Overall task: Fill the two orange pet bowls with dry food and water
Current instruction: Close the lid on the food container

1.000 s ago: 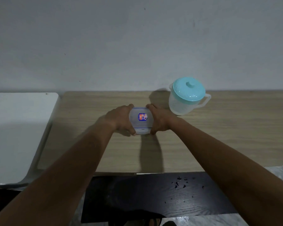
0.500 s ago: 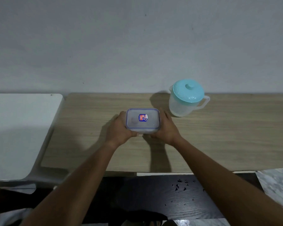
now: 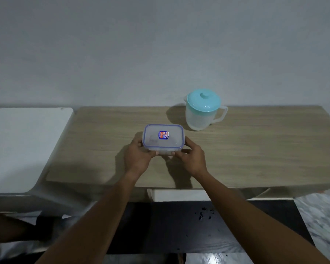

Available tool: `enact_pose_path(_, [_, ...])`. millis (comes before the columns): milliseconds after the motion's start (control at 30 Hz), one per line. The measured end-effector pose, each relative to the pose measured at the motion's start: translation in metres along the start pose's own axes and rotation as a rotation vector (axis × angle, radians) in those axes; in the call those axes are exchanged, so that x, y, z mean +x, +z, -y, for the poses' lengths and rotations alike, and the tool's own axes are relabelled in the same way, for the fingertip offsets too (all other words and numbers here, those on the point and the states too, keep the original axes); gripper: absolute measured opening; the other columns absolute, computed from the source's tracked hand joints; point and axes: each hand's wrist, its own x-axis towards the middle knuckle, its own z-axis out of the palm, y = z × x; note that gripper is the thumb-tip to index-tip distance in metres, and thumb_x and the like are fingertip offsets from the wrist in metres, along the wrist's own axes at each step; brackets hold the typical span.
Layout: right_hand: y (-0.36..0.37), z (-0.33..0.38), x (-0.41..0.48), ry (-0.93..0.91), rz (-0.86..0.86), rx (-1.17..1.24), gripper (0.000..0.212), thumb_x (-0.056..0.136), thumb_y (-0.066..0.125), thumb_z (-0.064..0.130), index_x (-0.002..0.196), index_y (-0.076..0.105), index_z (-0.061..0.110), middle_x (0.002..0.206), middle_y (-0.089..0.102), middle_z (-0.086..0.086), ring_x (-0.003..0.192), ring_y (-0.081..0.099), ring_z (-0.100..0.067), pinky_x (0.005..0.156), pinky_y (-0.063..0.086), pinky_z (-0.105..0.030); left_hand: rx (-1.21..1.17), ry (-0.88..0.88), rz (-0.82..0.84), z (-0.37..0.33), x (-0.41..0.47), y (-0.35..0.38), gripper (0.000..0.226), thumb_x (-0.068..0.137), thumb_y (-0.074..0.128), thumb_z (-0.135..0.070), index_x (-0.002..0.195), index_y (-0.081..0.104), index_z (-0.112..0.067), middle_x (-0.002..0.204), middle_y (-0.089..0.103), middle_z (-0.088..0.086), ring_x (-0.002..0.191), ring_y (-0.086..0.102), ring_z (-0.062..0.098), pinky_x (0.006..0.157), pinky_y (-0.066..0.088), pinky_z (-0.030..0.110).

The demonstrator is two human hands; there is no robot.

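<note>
A clear rectangular food container (image 3: 163,137) with a blue-rimmed lid and a small red and blue sticker is held above the wooden table (image 3: 255,149). My left hand (image 3: 138,156) grips its left side and my right hand (image 3: 191,158) grips its right side. The lid is on. A translucent pitcher (image 3: 202,111) with a teal lid stands upright at the back of the table, to the right of the container. No orange pet bowl is in view.
A white surface (image 3: 25,145) adjoins the table on the left. A dark board (image 3: 208,225) lies below the table's front edge, with several dark crumbs (image 3: 204,214) scattered on it. A plain wall rises behind the table.
Both hands have lifted the container off the table and drawn it toward me. The pitcher has stayed where it was.
</note>
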Motion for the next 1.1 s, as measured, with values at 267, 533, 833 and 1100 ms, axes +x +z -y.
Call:
enact_pose_path(267, [-0.038,-0.003,-0.061,-0.016,-0.06,-0.006,0.062,0.079,0.085,0.017,0.118,0.059,0.058,0.113,0.07,0.025,0.1,0.075,-0.015,0.09,0.061,-0.047,-0.057,0.08,0.002,-0.009,-0.062,0.007,0.063,0.057,0.093,-0.021,0.113,0.064,-0.016,0.105,0.069,-0.005,0.096,0.063,0.009,0.079,0.048,0.024])
enact_pose_path(533, [-0.061,-0.006,-0.151,-0.023,-0.087,-0.003,0.062,0.077,0.085,0.013,0.134,0.065,0.029,0.125,0.073,0.009,0.088,0.078,-0.014,0.089,0.061,-0.047,-0.086,0.111,0.007,-0.002,-0.153,-0.011,0.064,0.056,0.093,-0.025,0.113,0.065,-0.016,0.11,0.07,-0.001,0.102,0.064,0.011,0.084,0.051,0.025])
enact_pose_path(833, [-0.085,-0.012,-0.226,-0.072,-0.08,-0.074,0.059,0.074,0.087,0.018,0.129,0.068,0.029,0.111,0.078,0.01,0.089,0.076,-0.008,0.088,0.06,-0.036,-0.104,0.121,0.096,0.009,-0.227,-0.026,0.064,0.055,0.093,-0.036,0.109,0.064,-0.017,0.102,0.071,-0.001,0.093,0.066,0.013,0.072,0.052,0.022])
enact_pose_path(1100, [-0.106,-0.018,-0.24,-0.051,-0.067,-0.051,0.053,0.076,0.087,0.015,0.122,0.07,0.033,0.107,0.077,0.014,0.081,0.075,-0.006,0.087,0.061,-0.039,-0.184,0.045,0.139,0.007,-0.244,-0.01,0.059,0.053,0.094,-0.034,0.101,0.064,-0.015,0.098,0.072,0.003,0.089,0.067,0.016,0.077,0.056,0.032])
